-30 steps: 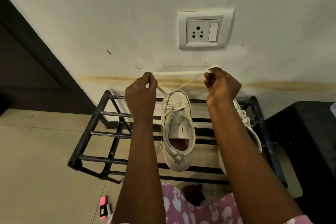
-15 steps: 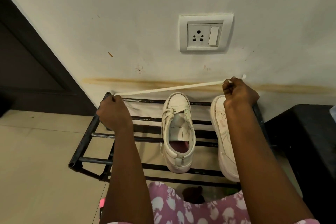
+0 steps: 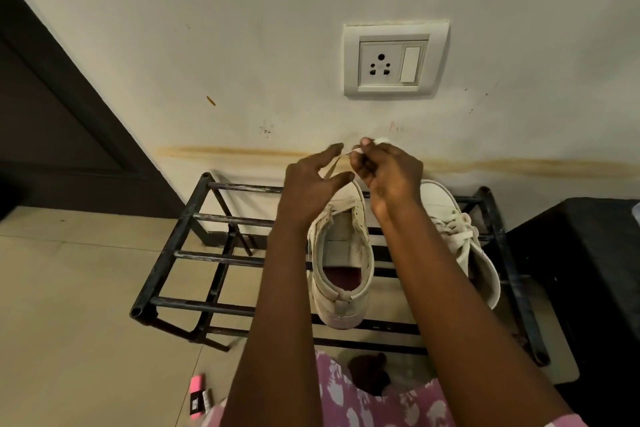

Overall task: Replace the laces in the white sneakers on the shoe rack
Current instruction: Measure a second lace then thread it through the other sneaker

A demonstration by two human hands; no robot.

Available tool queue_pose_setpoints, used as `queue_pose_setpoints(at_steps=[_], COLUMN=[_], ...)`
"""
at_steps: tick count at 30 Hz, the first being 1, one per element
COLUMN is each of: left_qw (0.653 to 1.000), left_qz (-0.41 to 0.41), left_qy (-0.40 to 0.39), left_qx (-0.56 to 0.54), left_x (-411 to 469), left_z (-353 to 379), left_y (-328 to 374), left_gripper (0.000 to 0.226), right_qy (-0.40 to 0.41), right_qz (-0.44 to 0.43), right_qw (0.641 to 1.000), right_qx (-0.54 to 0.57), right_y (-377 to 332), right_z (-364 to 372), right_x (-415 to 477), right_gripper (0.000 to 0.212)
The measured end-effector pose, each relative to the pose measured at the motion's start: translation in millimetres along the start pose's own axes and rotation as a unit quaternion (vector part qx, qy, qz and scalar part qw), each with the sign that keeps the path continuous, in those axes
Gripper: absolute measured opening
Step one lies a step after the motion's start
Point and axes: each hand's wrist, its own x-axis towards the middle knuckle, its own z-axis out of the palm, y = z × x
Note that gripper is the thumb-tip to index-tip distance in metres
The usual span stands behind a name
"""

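rack (image 3: 173, 255) of black bars stands against the wall. left hand (image 3: 311, 184) hovers over it, fingers spread, holding nothing. just right, right hand (image 3: 388, 173) pinches a white lace (image 3: 354, 150) above the sneaker (image 3: 343, 305) on the rack; a laced sneaker (image 3: 478, 263) sits further right

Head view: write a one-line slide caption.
Right hand pinches a white lace beside the open left hand, above a white sneaker; a laced second sneaker lies alongside on the black shoe rack.
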Motion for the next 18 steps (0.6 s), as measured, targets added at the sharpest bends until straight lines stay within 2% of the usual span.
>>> queue_pose_setpoints(at_steps=[3,5,13,18], left_qw=[0.994,0.986,0.972,0.98], left_qz=[0.069,0.081,0.056,-0.001], left_qy=[0.045,0.077,0.164,0.15], left_qx=[0.069,0.126,0.16,0.133], left_x=[-0.7,4.0,5.1,4.0], left_z=[8.4,8.1,-16.5,-26.4], left_y=[-0.4,-7.7,-25.6,-34.0], left_gripper=[0.028,0.025,0.019,0.023], right_qy=[-0.023,-0.023,0.063,0.035], right_qz=[-0.012,-0.015,-0.013,-0.007], right_qw=[0.999,0.999,0.996,0.999], right_qx=[-0.031,-0.032,0.057,0.003], right_y=[7.7,9.0,-5.8,-8.5], right_z=[4.2,4.7,-7.7,-14.7], right_x=[-3.8,-4.6,3.2,4.7], right_gripper=[0.017,0.016,0.012,0.015])
